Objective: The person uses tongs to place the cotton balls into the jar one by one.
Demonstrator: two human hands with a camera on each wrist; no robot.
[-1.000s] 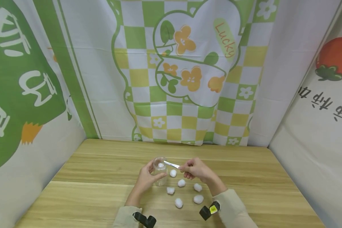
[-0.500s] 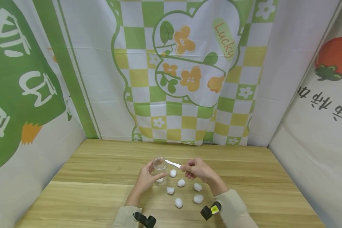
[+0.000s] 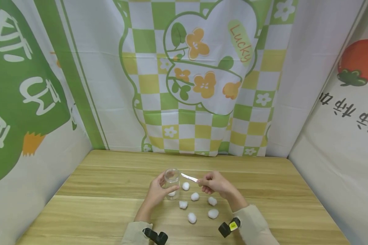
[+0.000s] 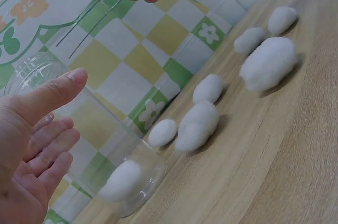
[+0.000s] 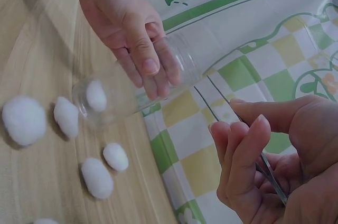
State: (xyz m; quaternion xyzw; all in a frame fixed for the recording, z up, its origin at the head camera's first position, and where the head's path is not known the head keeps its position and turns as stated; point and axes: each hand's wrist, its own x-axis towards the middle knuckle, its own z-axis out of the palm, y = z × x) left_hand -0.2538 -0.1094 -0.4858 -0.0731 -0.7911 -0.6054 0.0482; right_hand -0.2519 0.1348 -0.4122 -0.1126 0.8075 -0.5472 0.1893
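A clear jar [image 3: 172, 183] without a lid stands on the table, its mouth upward. My left hand [image 3: 158, 191] holds it from the left, thumb across the front and fingers behind. One white cotton ball [image 4: 122, 180] lies at the bottom inside the jar. My right hand [image 3: 215, 183] pinches metal tweezers [image 3: 189, 177] between thumb and fingers. Their tips stand apart with nothing between them, just right of the jar's mouth. In the right wrist view the tweezers [image 5: 272, 179] pass back through the right hand [image 5: 274, 155].
Several more cotton balls [image 3: 195, 196] lie scattered on the wooden table [image 3: 110, 190], right of and in front of the jar. A patterned cloth [image 3: 202, 129] hangs behind the table's far edge. Pale cloth sides [image 3: 334, 163] flank it.
A cotton ball has dropped from the tweezers at the jar's mouth to its bottom. The right hand and tweezers have drawn back slightly to the right. The left hand stays on the jar.
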